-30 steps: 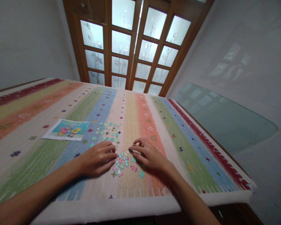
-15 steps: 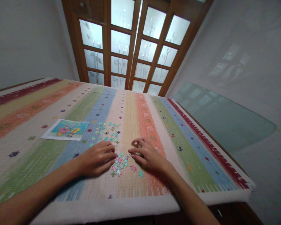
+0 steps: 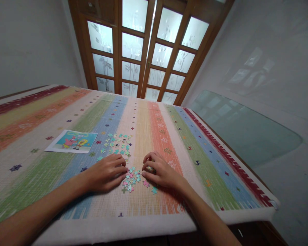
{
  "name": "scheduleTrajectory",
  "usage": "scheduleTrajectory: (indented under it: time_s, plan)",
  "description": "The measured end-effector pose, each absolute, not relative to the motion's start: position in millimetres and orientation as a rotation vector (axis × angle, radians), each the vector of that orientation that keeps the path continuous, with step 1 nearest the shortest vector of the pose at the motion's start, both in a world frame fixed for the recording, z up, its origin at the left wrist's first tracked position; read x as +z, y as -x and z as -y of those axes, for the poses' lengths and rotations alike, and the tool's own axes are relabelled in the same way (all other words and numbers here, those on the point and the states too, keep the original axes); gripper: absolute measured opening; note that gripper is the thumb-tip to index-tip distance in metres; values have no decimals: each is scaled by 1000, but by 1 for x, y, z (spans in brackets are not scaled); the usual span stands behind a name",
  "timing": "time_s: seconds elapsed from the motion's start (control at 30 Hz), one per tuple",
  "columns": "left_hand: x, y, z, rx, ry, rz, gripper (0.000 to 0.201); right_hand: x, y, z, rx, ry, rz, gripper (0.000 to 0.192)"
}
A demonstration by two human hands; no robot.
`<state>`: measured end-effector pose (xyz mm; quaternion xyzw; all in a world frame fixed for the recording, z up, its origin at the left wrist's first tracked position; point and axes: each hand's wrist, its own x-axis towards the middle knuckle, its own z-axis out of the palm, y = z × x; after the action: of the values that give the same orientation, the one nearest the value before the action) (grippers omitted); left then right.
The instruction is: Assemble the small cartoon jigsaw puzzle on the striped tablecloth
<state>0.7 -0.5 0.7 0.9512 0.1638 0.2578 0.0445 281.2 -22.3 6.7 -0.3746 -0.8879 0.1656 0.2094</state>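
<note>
Puzzle pieces [image 3: 132,177] lie on a striped tablecloth [image 3: 156,136] before frosted doors [image 3: 143,51]; right hand [image 3: 160,171] pinches one.

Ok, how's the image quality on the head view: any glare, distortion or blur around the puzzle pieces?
Head view: wide-angle distortion bends the door frame and the cloth stripes outward. Backlight comes from the frosted panes, with no glare on the tablecloth. The puzzle pieces between the left hand and right hand are small and soft, their print unreadable.
</note>
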Motion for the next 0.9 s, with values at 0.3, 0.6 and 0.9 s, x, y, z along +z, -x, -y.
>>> scheduleTrajectory:
  time_s: [0.3, 0.6, 0.9]
  plan:
    - [0, -1, 1, 767, -2916, -510, 21, 3, -283, 16, 197, 1185, 2398, 15]
    - [-1, 0, -1, 755, -2924, -508, 23, 1, -290, 14, 327, 1052, 2509, 22]
    - [-1, 0, 0, 749, -2919, -510, 22, 13, -312, 8, 327, 1248, 2470, 8]
